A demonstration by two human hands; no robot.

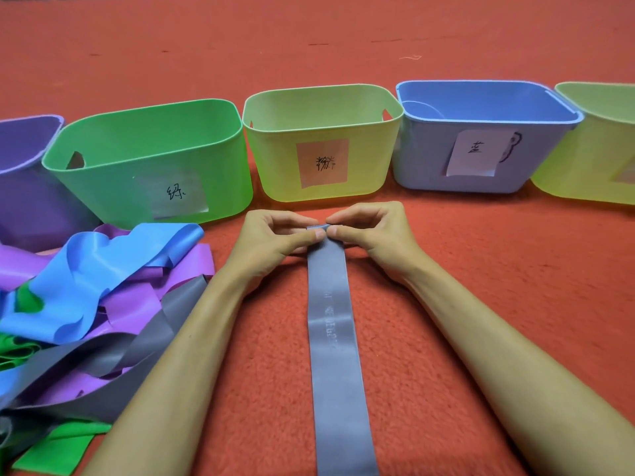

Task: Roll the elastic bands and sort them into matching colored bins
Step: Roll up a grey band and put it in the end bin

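A long grey elastic band (pixel 335 338) lies flat on the red carpet, running from the bottom edge up to the middle. My left hand (pixel 271 238) and my right hand (pixel 369 231) pinch its far end, where a small fold or roll has formed between thumbs and forefingers. Behind the hands stand a purple bin (pixel 24 159), a green bin (pixel 103 187), a yellow-green bin (pixel 271 159) with a pink label, a blue bin (pixel 422 156) and another yellow-green bin (pixel 584 159) at the right edge.
A tangled pile of loose bands (pixel 89 304) in blue, purple, grey and green lies at the left, beside my left forearm. Open red carpet (pixel 515 269) spreads to the right of my arms and beyond the bins.
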